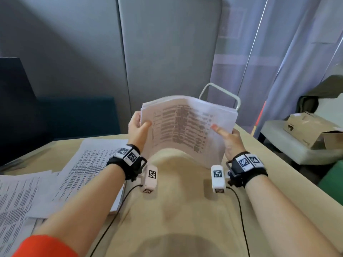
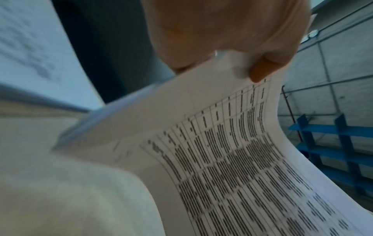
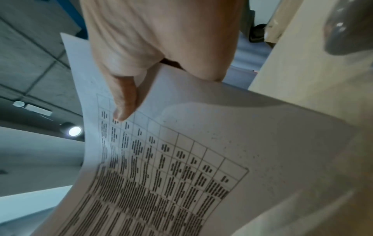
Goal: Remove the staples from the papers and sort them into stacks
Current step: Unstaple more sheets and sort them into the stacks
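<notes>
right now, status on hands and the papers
Left hand and right hand both grip the paper bundle, held up off the table. Loose sheets lie left. No staple visible; nothing in the way.

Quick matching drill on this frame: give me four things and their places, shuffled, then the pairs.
1. thick white paper bundle with a printed table
2. loose printed white sheets
3. brown cardboard box
4. white metal handle

A. on the pale seat at right
B. flat on the table, left
C. behind the bundle
D. held up by left hand and right hand

1-D, 2-B, 3-A, 4-C
</notes>
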The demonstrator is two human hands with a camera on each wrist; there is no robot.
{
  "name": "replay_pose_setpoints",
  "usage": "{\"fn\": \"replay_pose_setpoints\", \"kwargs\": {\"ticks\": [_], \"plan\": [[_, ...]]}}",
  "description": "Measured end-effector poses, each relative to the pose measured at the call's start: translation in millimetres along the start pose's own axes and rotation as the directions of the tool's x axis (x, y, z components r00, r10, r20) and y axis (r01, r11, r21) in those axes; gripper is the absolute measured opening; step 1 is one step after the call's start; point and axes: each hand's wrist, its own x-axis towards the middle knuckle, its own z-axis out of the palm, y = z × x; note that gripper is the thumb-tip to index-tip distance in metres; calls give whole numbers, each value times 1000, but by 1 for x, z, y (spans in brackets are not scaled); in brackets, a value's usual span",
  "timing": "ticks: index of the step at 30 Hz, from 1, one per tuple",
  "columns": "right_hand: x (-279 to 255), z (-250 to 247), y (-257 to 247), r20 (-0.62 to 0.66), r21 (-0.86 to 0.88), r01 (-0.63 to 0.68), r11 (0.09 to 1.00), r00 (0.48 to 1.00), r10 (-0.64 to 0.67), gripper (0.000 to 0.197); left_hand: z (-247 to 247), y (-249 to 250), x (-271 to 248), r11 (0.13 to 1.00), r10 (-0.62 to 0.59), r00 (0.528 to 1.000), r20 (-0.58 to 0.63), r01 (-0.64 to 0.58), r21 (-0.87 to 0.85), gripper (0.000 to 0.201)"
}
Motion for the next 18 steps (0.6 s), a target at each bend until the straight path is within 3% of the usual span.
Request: {"fn": "replay_pose_setpoints", "kwargs": {"ticks": [2, 5, 7, 9, 10, 13, 14, 16, 17, 18], "plan": [[5, -4, -5, 25, 14, 47, 999, 999, -47, 29, -9, 3, 9, 1000, 12, 999, 44, -11, -22, 26], [3, -14, 2, 103, -43, 33, 999, 994, -29, 43, -20, -15, 6, 995, -88, 995, 50, 90, -45, 36], [2, -19, 11, 108, -69, 4, 998, 994, 3, 69, -19, -30, -2, 990, -136, 990, 30, 137, -32, 44], [4, -17, 17, 64, -79, -13, 997, 998, 18, 87, -14, -36, -3, 991, -129, 992, -12, 129, 17, 36], [3, -14, 18, 37, -95, -20, 995, 999, 24, 83, -12, -37, 0, 990, -116, 993, -20, 117, 75, 29], [-2, -8, 9, -67, -92, -32, 995, 997, 26, 45, -6, -26, 7, 964, -51, 999, -1, 50, 261, 18], [-1, -11, 11, -132, -97, -48, 994, 991, 35, 48, -5, -22, 9, 963, -32, 999, -12, 34, 266, 17], [-4, -16, 17, -285, -148, -163, 976, 952, 116, 76, -5, -13, 10, 974, -26, 997, -67, 41, 224, 19], [-6, -19, 23, -319, -125, -252, 960, 926, 202, 86, -5, -10, 8, 982, -38, 995, -97, 55, 181, 19], [-13, -16, 27, -251, -108, -335, 936, 920, 301, 82, -5, -8, 7, 989, -56, 992, -117, 70, 126, 18]]}}
